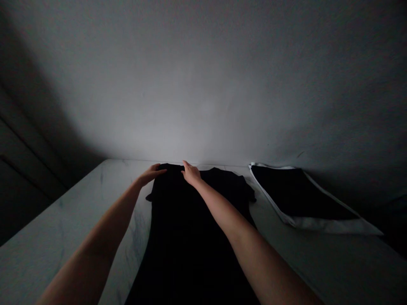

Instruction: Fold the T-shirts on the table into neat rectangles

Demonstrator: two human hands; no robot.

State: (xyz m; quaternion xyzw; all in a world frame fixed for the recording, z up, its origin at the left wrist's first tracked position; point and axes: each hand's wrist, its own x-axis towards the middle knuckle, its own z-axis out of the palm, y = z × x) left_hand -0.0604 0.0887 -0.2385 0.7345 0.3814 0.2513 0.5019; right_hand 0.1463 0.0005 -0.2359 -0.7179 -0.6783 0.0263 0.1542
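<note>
Your open left hand [151,174] and right hand [190,173] rest on a black T-shirt [197,237] — no visible grip. A white-edged black cloth [302,195] lies nearby on the marble table [63,224].

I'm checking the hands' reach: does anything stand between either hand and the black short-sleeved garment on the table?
Nothing visible does: the left hand and right hand touch the edge of the black short-sleeved garment. The folded black cloth with white edging lies apart, to the right, on the white marble-look table.
</note>
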